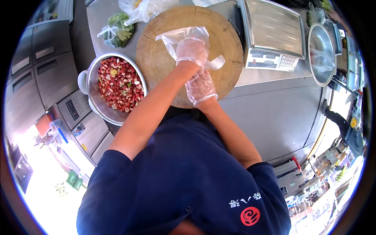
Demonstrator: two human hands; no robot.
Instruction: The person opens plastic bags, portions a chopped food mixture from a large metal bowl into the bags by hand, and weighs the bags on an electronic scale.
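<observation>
My left hand (191,51), in a clear plastic glove, is closed on a thin whitish plastic bag (172,37) above the round wooden chopping block (156,74). One part of the bag spreads beyond my knuckles; another sticks out to the right. My right hand (201,88), also gloved in clear plastic, is just below and nearer my body, its fingers bent against the bag. My left hand overlaps its fingertips, so they are partly hidden. To the left stands a metal bowl (143,76) of chopped red and white pieces (120,87), with a small yellowish piece on top.
Behind the block lie a tied bag of green leaves (120,29) and crumpled clear plastic bags (147,8). A scale with a metal tray (273,29) stands to the right, beside a metal basin (312,58) with plastic inside. Another person (344,129) is at the far right.
</observation>
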